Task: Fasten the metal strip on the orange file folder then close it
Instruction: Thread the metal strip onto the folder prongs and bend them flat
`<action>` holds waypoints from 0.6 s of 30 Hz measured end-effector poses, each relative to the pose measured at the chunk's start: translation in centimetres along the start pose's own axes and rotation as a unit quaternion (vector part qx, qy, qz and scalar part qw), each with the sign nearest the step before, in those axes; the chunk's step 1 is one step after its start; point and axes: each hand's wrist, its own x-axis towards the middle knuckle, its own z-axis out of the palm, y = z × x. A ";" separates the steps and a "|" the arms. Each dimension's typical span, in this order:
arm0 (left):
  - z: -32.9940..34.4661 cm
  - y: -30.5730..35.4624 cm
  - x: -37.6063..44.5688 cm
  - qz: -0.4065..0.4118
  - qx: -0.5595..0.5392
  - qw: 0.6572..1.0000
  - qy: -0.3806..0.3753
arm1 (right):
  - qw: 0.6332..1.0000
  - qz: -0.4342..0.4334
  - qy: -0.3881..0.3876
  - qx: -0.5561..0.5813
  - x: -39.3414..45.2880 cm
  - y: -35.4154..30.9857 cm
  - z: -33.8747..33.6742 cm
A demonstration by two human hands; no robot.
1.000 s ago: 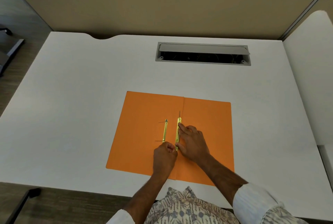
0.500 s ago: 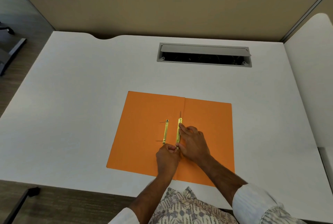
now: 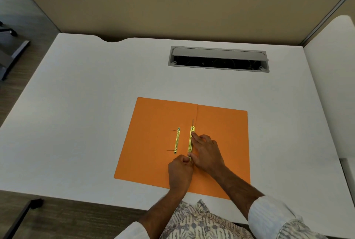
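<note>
So there's a flat orange paper file folder (image 3: 153,142) lying open on the white desk (image 3: 86,94), near the front edge, right in front of the person. Two shiny brass-coloured metal strips sit by the fold: the loose strip (image 3: 177,140) lies on the left flap with two thin prongs sticking out to its left, and the fastener strip (image 3: 191,142) runs along the crease itself. The right hand (image 3: 206,152) is laid flat over that crease strip, fingers spread and pressing down along it, fingertips up near its far end. The left hand (image 3: 180,171) is curled into a loose fist at the strip's near end, pinching something there, probably the strip's end, though it's too small to be sure. A grey cable tray slot (image 3: 219,60) sits farther back in the desk.
</note>
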 end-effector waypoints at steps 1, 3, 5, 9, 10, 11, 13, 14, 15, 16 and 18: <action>0.1 -0.1 0.0 0.008 0.003 1.000 0.000 | 1.000 -0.001 0.001 0.000 0.0 0.0 0.0; 0.1 -0.2 0.0 0.020 0.012 1.000 -0.003 | 1.000 -0.001 0.003 0.000 0.0 0.1 0.1; -0.1 0.0 0.0 0.032 0.026 0.999 -0.007 | 1.000 -0.001 0.002 -0.003 0.0 0.1 0.2; -0.1 0.4 -0.2 0.055 0.050 0.997 -0.012 | 1.000 -0.004 0.001 -0.009 0.1 0.1 0.2; -0.2 0.4 -0.2 0.053 0.055 0.997 -0.013 | 1.000 -0.004 -0.001 -0.009 0.1 0.2 0.2; -0.3 0.5 -0.1 0.045 0.060 0.997 -0.016 | 1.000 -0.004 -0.002 -0.009 0.1 0.2 0.3; -0.7 0.4 0.0 0.021 0.072 0.997 -0.021 | 1.000 -0.005 -0.002 -0.009 0.1 0.2 0.3; -1.0 0.4 0.1 0.012 0.077 0.997 -0.020 | 1.000 -0.006 0.000 -0.010 0.1 0.2 0.4; -1.2 0.3 0.1 0.004 0.078 0.997 -0.019 | 1.000 -0.007 0.004 -0.010 0.1 0.2 0.4; -1.4 0.2 0.2 -0.001 0.077 0.997 -0.018 | 1.000 -0.009 0.009 -0.009 0.0 0.3 0.5; -1.7 0.0 0.2 0.003 0.078 0.997 -0.023 | 1.000 -0.015 0.021 -0.011 -0.2 0.4 0.7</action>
